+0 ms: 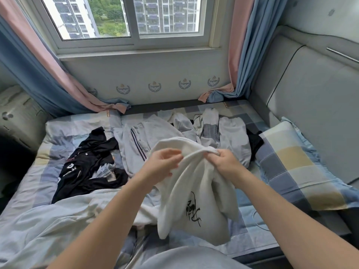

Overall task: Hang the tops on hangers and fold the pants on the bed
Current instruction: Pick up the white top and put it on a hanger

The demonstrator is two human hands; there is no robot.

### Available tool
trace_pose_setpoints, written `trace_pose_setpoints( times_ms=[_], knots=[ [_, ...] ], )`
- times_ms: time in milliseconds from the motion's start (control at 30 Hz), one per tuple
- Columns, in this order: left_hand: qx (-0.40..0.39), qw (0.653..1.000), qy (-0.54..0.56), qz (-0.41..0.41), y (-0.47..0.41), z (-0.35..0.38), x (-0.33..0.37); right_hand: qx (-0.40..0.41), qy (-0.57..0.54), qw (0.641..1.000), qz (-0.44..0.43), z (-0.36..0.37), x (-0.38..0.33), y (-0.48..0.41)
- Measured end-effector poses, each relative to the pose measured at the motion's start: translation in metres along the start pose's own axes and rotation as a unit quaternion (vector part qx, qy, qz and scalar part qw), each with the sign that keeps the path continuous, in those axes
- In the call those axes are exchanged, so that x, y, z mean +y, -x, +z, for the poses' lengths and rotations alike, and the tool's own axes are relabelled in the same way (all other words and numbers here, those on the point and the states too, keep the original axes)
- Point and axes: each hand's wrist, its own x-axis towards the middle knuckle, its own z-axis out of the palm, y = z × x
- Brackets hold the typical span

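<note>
A white top point(194, 191) with a black printed mark hangs bunched above the bed point(272, 230), held up at its upper edge. My left hand point(161, 166) pinches the cloth at the left of that edge. My right hand point(225, 162) grips a fold of it at the right. Behind it lie light grey pants point(136, 144) with dark side stripes, spread over the bed. A black garment point(87, 164) with white print lies crumpled at the left. More pale clothes point(223, 133) are heaped at the back. No hanger is in view.
A checked pillow point(291, 162) lies at the right against a padded headboard point(310, 103). A crumpled pale quilt point(48, 220) covers the near left of the bed. Pink and blue curtains point(239, 55) frame a window point(126, 22) behind the bed.
</note>
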Motion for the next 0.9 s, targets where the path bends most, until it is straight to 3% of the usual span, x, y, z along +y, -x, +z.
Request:
trace_pose_setpoints(
  times_ms=[133, 200, 300, 433, 667, 833, 900],
  knots=[
    [-0.113, 0.986, -0.102, -0.064, -0.006, 0.018, -0.041, -0.019, -0.065, 0.997, -0.030, 0.007, -0.030, 0.007],
    [-0.124, 0.985, -0.102, -0.060, -0.008, 0.025, -0.062, -0.049, -0.076, 0.995, -0.052, 0.008, -0.044, 0.013],
    [-0.071, 0.987, -0.145, -0.004, -0.012, 0.031, -0.085, -0.095, -0.084, 0.989, -0.078, 0.006, -0.062, 0.024],
    [0.041, 0.974, -0.218, 0.035, -0.014, 0.024, -0.100, -0.089, -0.083, 0.987, -0.101, -0.009, -0.074, 0.028],
    [0.116, 0.964, -0.209, 0.112, -0.006, -0.002, -0.098, 0.025, -0.039, 0.997, -0.058, -0.055, -0.052, 0.004],
    [0.142, 0.955, -0.206, 0.160, 0.006, -0.010, -0.058, 0.209, 0.066, 0.974, -0.054, -0.078, -0.030, -0.019],
    [0.150, 0.957, -0.167, 0.183, 0.008, -0.011, -0.039, 0.200, 0.098, 0.973, -0.063, -0.071, -0.029, -0.017]
  ],
)
